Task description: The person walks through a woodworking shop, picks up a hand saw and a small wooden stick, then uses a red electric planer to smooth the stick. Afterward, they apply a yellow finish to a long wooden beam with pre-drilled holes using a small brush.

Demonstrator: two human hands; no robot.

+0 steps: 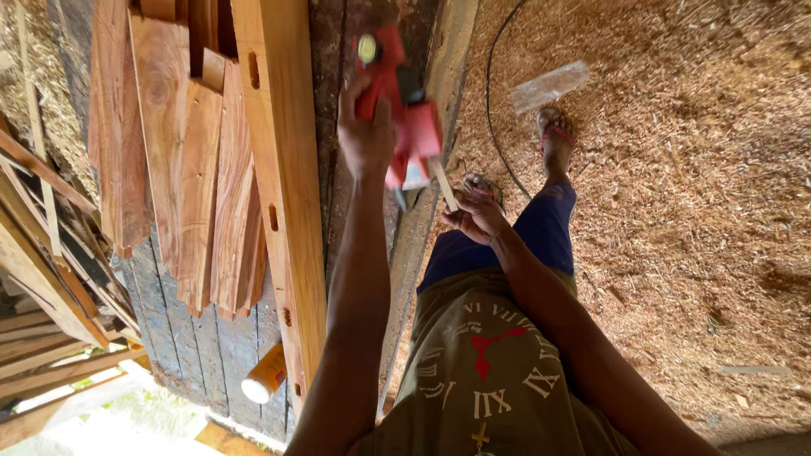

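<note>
A floor deep in sawdust and wood shavings (693, 211) spreads under the person's sandalled feet, beside a dark, weathered plank surface (203, 346). On that surface lie a stack of reddish boards (198, 169) and a long pale beam with mortise slots (283, 169). The left hand (365, 135) is clenched around the handle of a red electric planer (405, 110), held over the surface edge. The right hand (475, 215) pinches a small pale wooden strip (443, 184) just below the planer. A black cable (494, 101) curves across the sawdust, and an orange bottle (266, 374) lies near the beam's end.
</note>
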